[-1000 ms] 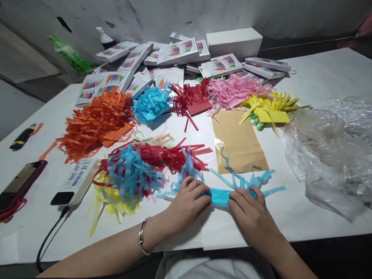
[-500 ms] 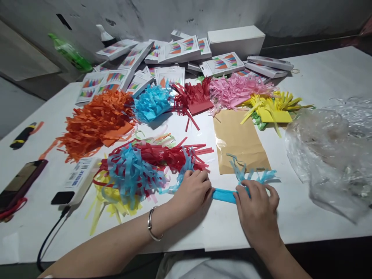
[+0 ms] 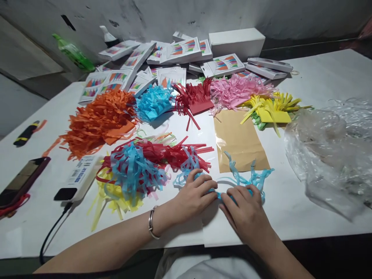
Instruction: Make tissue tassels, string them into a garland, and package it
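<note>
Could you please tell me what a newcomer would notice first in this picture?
Most likely the big orange fringed bundle, on the left side of the table. Near the front edge, the left hand and right hand hold a light-blue fringed strip. At the right, crumpled clear plastic shines.

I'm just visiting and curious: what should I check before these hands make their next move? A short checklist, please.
1. Left hand holding the blue fringed paper: ok.
2. Right hand holding it too: ok.
3. Middle of the blue paper lying flat: cannot tell, the fingers hide most of it.
4. Blue strips away from the brown paper: not ok, some overlap its near edge in this view.
5. Clear plastic apart from the right hand: ok.
6. Phone away from both hands: ok.
</note>
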Action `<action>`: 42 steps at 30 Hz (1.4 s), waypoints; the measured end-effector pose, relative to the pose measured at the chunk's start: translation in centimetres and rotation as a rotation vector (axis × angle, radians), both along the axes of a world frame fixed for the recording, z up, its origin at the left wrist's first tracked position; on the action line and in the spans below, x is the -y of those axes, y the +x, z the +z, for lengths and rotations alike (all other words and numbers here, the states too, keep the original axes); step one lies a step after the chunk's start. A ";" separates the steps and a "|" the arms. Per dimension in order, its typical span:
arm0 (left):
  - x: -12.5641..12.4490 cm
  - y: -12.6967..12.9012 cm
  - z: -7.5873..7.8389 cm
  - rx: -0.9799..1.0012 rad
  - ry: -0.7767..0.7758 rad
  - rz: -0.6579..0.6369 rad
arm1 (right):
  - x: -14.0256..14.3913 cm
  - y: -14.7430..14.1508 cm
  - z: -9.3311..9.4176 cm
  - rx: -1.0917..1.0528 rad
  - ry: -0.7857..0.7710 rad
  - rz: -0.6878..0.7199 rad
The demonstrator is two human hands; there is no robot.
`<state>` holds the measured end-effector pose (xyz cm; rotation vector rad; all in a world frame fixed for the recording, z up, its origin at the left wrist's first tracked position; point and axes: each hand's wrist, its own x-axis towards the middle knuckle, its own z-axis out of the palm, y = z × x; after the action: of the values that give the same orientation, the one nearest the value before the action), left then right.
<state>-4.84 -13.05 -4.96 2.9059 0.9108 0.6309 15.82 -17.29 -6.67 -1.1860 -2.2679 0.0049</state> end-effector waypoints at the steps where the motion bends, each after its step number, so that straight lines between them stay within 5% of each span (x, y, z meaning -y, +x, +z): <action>1: 0.0 0.1 -0.1 -0.002 -0.020 -0.002 | 0.0 0.1 0.0 0.034 0.008 0.020; 8: 0.7 -0.5 -0.5 -0.001 -0.189 0.046 | 0.6 2.7 -0.4 -0.028 -0.016 0.031; 19: 1.3 1.0 -0.3 -0.101 -0.238 0.311 | 0.5 1.0 -0.2 0.110 -0.076 -0.334; 25: 0.8 0.3 -0.3 -0.146 -0.099 0.043 | 0.5 0.7 0.1 0.088 0.012 -0.017; 28: 0.7 0.1 0.0 -0.189 -0.054 -0.045 | 0.2 0.7 -0.1 0.113 0.003 0.006; 36: 0.2 0.4 -0.8 -0.027 -0.182 0.015 | -0.4 -0.7 -0.2 0.130 0.036 0.071; 42: 0.9 -0.1 -0.9 -0.034 -0.264 0.079 | -0.1 1.3 -0.8 0.077 -0.050 0.054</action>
<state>-4.95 -13.91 -5.89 2.6655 1.0298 0.4289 17.12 -17.18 -7.43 -1.1689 -2.3788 0.0381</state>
